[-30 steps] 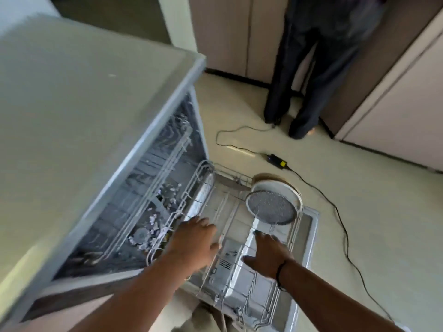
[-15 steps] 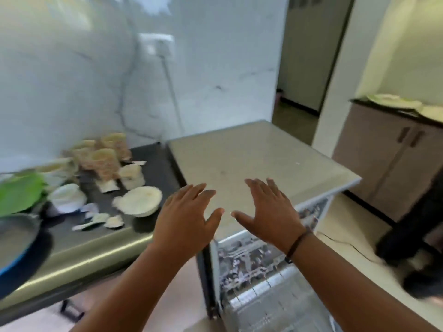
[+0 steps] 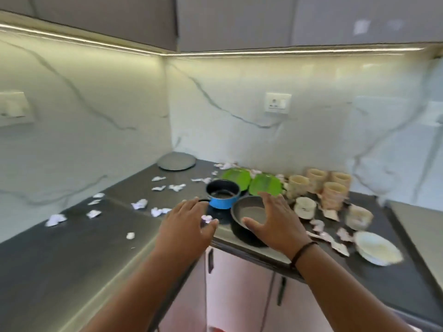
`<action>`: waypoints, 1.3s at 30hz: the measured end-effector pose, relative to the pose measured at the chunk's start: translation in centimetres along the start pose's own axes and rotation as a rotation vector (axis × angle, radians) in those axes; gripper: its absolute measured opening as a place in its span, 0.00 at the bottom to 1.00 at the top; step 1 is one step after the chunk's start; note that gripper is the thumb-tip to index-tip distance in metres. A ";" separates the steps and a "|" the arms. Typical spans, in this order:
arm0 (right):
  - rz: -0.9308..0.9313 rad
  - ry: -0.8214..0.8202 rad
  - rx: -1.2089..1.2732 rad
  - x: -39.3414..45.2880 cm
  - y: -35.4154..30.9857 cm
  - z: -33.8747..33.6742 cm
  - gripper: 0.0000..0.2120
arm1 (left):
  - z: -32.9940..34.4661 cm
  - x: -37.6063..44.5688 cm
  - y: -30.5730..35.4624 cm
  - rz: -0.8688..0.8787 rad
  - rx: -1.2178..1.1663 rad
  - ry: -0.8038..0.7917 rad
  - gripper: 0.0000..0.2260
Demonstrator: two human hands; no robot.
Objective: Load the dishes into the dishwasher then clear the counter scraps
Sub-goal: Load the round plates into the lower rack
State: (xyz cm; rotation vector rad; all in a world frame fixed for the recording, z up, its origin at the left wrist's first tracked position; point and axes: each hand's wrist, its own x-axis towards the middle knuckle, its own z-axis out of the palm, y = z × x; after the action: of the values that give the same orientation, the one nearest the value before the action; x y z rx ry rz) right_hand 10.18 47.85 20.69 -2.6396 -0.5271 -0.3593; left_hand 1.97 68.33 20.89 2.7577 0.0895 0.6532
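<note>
Both grips are spread apart and hold nothing: the left hand (image 3: 185, 227) hovers over the dark counter (image 3: 72, 255), the right hand (image 3: 275, 221) over the near rim of a black pan (image 3: 244, 212) at the counter's edge. Just behind stands a blue saucepan (image 3: 223, 194), what it holds unclear. Beyond lie green plates (image 3: 265, 184), cups (image 3: 333, 192), a white bowl (image 3: 377, 248) and scattered scraps (image 3: 139, 204).

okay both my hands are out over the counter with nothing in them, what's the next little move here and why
Probably lower the right hand onto the black pan and grip its rim. Both hands are open and empty, the pan sits nearest at the counter edge, right under that hand, and dishes come before the paper scraps. The left hand could then take the blue pot.
</note>
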 end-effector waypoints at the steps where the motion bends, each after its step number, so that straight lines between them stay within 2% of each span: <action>1: -0.046 -0.036 0.020 1.1 -2.1 1.2 0.40 | -0.9 -0.6 -2.3 -0.058 0.017 0.001 0.24; 5: -0.150 -0.143 0.102 4.9 -7.8 4.9 0.39 | -2.3 -0.3 -8.9 -0.198 0.043 0.033 0.22; 10: -0.178 -0.218 0.159 10.6 -8.9 8.7 0.38 | -0.1 3.2 -12.5 -0.308 0.043 0.010 0.24; 15: -0.112 -0.226 0.339 19.0 -7.4 12.0 0.35 | 3.1 9.6 -14.7 -0.352 0.055 -0.058 0.25; 20: 0.025 -0.364 0.561 27.8 -5.2 15.8 0.35 | 5.3 17.2 -17.4 -0.452 -0.016 -0.125 0.26; 25: 0.164 -0.430 0.710 36.3 -4.1 18.9 0.34 | 7.1 24.2 -20.7 -0.636 -0.351 -0.161 0.24; 29: 0.299 -0.438 0.883 42.1 -4.2 22.2 0.25 | 8.1 28.4 -24.3 -0.839 -0.709 -0.107 0.14; 31: 0.399 -0.461 0.969 44.5 -4.8 24.4 0.22 | 8.8 30.8 -26.8 -0.944 -0.844 -0.061 0.12; 35: 0.507 -0.458 0.967 48.2 -7.2 28.6 0.11 | 11.6 35.0 -32.4 -1.041 -0.946 0.023 0.18; 39: 0.569 -0.437 0.971 52.2 -9.6 33.6 0.09 | 15.2 38.0 -37.3 -1.055 -1.044 0.040 0.17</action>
State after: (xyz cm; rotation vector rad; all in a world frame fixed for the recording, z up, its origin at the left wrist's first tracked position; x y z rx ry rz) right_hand 58.46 86.98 11.59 -1.7662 -0.0108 0.5368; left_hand 43.13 104.46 12.76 1.3857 0.8518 0.2855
